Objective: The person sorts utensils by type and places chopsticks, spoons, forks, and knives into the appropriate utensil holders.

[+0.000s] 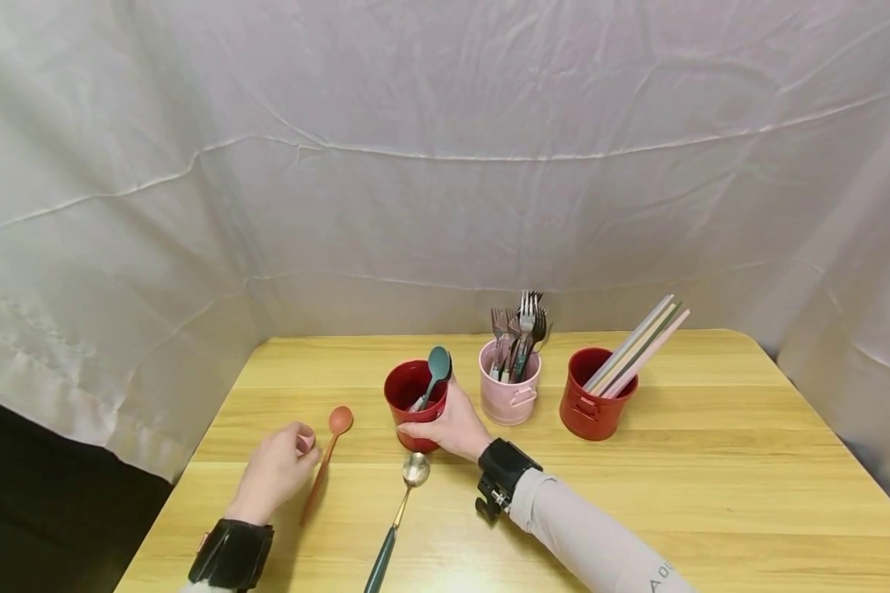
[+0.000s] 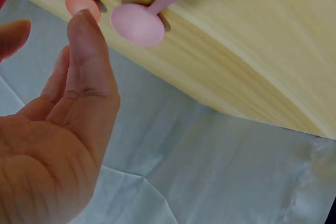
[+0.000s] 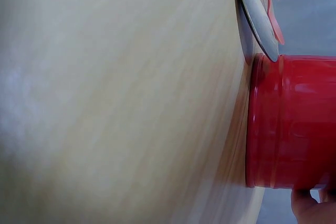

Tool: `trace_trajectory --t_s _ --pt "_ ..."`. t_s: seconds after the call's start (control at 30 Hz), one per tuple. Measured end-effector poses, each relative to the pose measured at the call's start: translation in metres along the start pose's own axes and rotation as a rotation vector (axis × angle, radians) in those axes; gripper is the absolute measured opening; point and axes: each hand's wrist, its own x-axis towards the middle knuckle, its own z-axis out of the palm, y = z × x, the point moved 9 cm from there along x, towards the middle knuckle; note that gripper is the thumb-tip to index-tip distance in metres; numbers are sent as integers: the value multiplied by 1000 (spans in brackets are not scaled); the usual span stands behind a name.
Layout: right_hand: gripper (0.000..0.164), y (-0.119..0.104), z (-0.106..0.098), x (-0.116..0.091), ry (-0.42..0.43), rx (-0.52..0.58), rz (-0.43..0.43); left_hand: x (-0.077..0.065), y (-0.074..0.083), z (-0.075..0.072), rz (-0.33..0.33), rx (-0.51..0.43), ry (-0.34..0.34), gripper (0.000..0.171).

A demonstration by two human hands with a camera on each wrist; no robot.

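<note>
My left hand (image 1: 270, 469) hovers near an orange-red spoon (image 1: 339, 420), fingers loosely bent and holding nothing. In the left wrist view a pink spoon (image 2: 137, 24) lies on the table beside that hand; in the head view the hand mostly hides it. My right hand (image 1: 456, 422) grips a red bucket (image 1: 415, 438) at its side, the thumb across the front. Inside the bucket stands a teal spoon (image 1: 438, 364) with other utensils, partly hidden. A metal spoon with a dark green handle (image 1: 381, 560) lies on the table in front of the bucket.
Right of the gripped bucket stands a pink bucket (image 1: 508, 403) full of forks (image 1: 526, 317). A second red bucket (image 1: 592, 420) farther right holds several slim coloured sticks (image 1: 638, 346). Pale cloth (image 1: 445, 214) hangs behind the wooden table (image 1: 712, 478).
</note>
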Motion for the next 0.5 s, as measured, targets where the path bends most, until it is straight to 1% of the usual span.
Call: trace_trajectory --t_s 0.13,0.33,0.43,0.5 --pt "81 0 0 0 2 -1 0 0 -2 9 -38 35 -56 33" --pt "80 -1 -1 0 4 -2 -4 2 -2 21 -108 63 -146 34" --pt "81 -2 -1 0 8 -9 -9 4 -2 25 -129 61 -171 34" --pt "82 -2 -1 0 9 -14 -11 6 -1 27 -135 70 -178 31"
